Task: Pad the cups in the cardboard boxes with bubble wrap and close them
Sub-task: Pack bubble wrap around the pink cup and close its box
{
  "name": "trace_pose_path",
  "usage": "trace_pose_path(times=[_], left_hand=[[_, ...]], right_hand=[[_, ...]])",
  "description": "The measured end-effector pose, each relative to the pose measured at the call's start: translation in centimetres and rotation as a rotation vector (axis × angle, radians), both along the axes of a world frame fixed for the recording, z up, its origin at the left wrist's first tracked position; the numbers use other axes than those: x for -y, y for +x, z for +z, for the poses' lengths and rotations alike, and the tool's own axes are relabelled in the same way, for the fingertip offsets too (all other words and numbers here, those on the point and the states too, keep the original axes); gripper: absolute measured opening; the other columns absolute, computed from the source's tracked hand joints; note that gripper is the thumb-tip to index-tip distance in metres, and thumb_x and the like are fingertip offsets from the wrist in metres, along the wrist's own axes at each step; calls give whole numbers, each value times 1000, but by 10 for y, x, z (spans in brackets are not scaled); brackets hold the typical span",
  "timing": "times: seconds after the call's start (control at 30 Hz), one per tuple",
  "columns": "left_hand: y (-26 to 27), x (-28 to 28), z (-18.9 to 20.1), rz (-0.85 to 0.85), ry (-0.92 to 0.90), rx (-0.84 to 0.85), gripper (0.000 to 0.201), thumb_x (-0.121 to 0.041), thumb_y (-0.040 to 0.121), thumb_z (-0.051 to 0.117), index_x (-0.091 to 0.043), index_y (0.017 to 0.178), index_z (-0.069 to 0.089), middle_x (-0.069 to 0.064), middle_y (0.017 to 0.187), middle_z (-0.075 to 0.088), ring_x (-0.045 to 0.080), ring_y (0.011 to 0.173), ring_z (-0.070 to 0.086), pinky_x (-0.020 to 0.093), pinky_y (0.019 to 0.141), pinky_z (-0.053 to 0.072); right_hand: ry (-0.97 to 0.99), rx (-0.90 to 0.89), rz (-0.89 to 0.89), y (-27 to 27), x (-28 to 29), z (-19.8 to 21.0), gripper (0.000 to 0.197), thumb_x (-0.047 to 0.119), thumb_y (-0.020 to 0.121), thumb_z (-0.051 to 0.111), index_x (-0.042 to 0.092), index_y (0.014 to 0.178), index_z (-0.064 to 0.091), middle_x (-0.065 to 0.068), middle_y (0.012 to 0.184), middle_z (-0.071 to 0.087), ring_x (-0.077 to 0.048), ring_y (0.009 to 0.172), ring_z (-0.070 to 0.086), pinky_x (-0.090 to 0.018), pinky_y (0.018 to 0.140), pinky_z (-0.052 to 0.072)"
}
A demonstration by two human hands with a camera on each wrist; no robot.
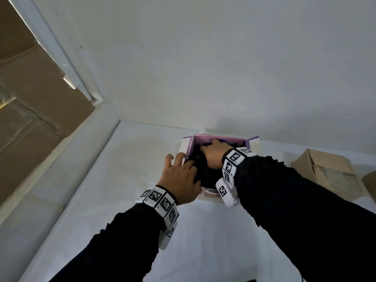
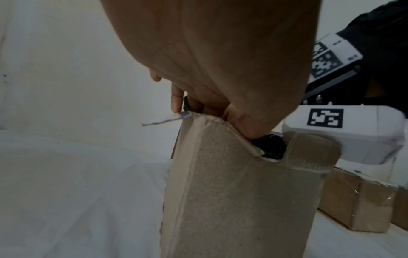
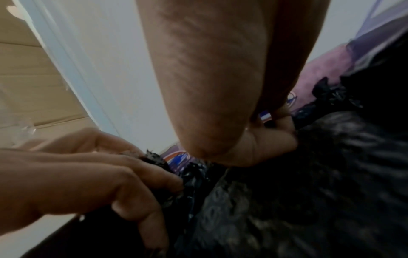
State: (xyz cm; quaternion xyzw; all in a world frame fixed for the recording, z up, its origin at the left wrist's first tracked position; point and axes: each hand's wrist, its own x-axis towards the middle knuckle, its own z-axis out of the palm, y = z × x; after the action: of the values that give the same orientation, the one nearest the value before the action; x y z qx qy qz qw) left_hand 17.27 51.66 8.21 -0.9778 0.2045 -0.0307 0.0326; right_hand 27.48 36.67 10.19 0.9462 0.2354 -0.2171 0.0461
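Note:
An open cardboard box [image 1: 253,144] with a purple printed lining stands on the white table near the back wall. Its brown outer wall [image 2: 232,192] fills the left wrist view. Black bubble wrap [image 1: 205,174] bulges out of its top. My left hand [image 1: 181,176] lies spread over the box's left edge, with two fingers outside the flap, the others on the wrap, and the thumb [image 2: 245,127] pressing inside. My right hand [image 1: 213,153] cups the wrap [image 3: 287,192], its fingers bent down by the far wall. No cup is visible under the wrap.
A closed brown box [image 1: 329,174] lies at the right of the table, and another box corner [image 1: 369,180] shows beside it. Large cardboard sheets [image 1: 30,119] lean past the table's left edge. A white wall [image 1: 203,58] stands right behind the open box.

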Motion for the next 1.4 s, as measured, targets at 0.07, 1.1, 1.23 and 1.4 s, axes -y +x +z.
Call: trace_pose_path(times=[0.07, 1.1, 1.23, 1.4], left_hand=[[0, 0, -1, 3, 12, 5, 47, -49, 79, 31, -17, 86, 65, -5, 101, 64, 30, 117, 44, 51, 94, 22], [-27, -20, -25, -132, -249, 318, 16, -8, 83, 63, -7, 98, 67, 13, 120, 62, 29, 114, 54, 37, 107, 33], [-32, -21, -24, -144, -199, 292, 25, -7, 81, 59, -8, 105, 65, 11, 122, 61, 29, 111, 56, 38, 100, 37], [-42, -11, -18, 64, -92, 170, 63, -24, 74, 61, -8, 134, 49, 7, 128, 51, 30, 105, 49, 39, 87, 38]], right_hand=[[88, 121, 37, 1, 0, 5, 32, 16, 86, 50, 13, 117, 55, -9, 119, 58, -30, 112, 52, -39, 83, 48], [908, 210, 14, -19, 0, -17, 23, -3, 76, 64, 16, 80, 76, 10, 82, 65, 2, 71, 56, -16, 73, 45], [778, 193, 76, -18, 4, -14, 30, -2, 82, 56, 16, 94, 76, -1, 102, 70, -18, 94, 64, -33, 90, 48], [373, 112, 172, -24, 7, -12, 44, 7, 88, 46, 31, 117, 67, 0, 112, 62, -24, 103, 49, -42, 90, 41]])
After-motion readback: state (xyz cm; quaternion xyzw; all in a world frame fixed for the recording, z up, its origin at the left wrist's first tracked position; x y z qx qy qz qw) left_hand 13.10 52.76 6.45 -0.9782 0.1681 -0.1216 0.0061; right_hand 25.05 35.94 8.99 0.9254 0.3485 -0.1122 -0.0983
